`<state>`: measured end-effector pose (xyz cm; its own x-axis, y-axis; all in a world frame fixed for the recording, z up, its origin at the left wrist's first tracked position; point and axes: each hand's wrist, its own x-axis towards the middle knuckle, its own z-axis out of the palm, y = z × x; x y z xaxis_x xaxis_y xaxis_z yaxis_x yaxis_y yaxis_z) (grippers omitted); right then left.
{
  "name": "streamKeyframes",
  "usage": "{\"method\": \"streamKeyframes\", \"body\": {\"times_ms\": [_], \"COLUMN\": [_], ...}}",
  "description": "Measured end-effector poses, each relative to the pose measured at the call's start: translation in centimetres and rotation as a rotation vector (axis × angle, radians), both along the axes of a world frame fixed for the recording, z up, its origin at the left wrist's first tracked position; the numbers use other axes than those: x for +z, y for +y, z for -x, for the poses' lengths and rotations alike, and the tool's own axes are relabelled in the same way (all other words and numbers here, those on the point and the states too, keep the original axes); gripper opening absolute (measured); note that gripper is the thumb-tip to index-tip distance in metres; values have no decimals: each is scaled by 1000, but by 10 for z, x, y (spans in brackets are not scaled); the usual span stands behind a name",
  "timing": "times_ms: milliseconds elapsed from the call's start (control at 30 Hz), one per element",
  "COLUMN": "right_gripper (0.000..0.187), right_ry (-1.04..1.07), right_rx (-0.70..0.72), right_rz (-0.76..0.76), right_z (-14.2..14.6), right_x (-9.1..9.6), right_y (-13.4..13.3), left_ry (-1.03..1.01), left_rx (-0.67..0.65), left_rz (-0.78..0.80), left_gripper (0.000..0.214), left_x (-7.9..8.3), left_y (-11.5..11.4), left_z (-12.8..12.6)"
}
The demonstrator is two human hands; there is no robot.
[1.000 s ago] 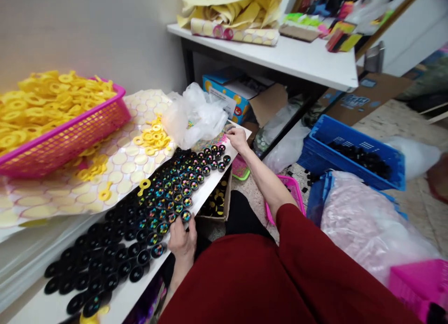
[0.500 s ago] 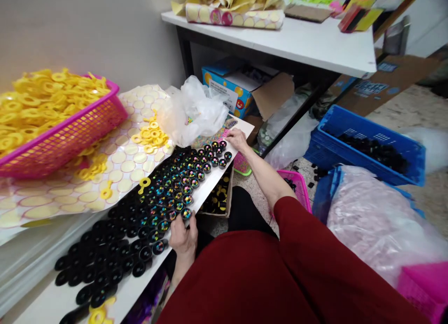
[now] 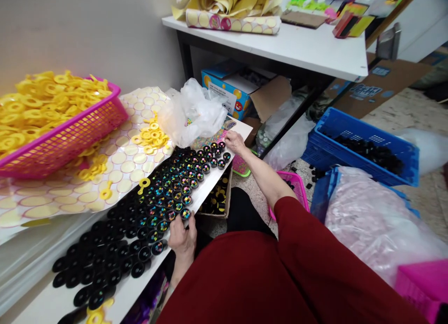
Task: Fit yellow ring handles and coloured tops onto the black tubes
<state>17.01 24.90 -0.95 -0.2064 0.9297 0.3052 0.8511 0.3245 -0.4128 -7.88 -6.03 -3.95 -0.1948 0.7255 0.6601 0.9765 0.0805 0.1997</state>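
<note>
The left hand (image 3: 182, 237) pinched a beaded black cup (image 3: 185, 214) at the counter's (image 3: 207, 185) near edge; the right hand's (image 3: 235, 142) grip was unclear.

Small cups (image 3: 142, 232) were spread along the tabletop (image 3: 206, 189), with beads (image 3: 185, 213) held in many; a plastic bag (image 3: 201, 112) was set behind them, a mesh basket (image 3: 77, 134) to their left, and a crate (image 3: 320, 149) on the floor (image 3: 395, 115), right.

We have a plain grey wall (image 3: 87, 30) at our left, softly lit — and near it a white-topped table (image 3: 308, 51) on black legs (image 3: 186, 63). By its right end slants a brown wooden bar (image 3: 395, 17) — beyond, our beige floor (image 3: 416, 110).
</note>
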Motion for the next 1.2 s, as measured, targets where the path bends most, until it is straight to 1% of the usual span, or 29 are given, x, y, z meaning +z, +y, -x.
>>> {"method": "streamKeyframes", "body": {"times_ms": [67,167,233,300,433,600,700,767,867,933,1000,1100,1200], "right_gripper": [20,22,22,19,13,11,11,13,17,17,14,10,14], "right_ry": [6,93,179,244,254,279,312,375,488,519,493,376,243], "right_rx": [16,10,2,24,105,124,99,70,45,47,68,105,104], "right_rz": [-50,-82,-67,-34,22,-3,-19,-17,-15,-9,6,26,34], "right_z": [-3,-4,-2,2,10,5,-4,-9,-12,-14,-15,-16,-15], "right_x": [-2,-4,-4,-5,-8,-11,-10,-11,-11,-11,-11,-9,-8], "right_y": [-5,-9,-8,-3,8,9,4,2,1,1,1,2,2], "left_ry": [38,66,53,16,-46,-10,26,36,5,-37,-86,-134,-113], "left_rx": [-9,-11,-11,-3,-3,-25,-33,-35,-39,-34,-27,-28,-18], "left_rz": [-17,-39,-27,-5,15,7,-4,-10,-6,10,21,21,26], "left_gripper": [34,34,34,34,33,35,34,33,33,33,34,35,34], "left_x": [2,3,2,0,-3,-1,1,2,1,0,-1,-2,0], "left_y": [1,1,0,0,-1,-1,-1,0,0,-1,-1,0,0], "left_z": [0,0,0,0,1,1,1,1,1,1,1,1,0]}}
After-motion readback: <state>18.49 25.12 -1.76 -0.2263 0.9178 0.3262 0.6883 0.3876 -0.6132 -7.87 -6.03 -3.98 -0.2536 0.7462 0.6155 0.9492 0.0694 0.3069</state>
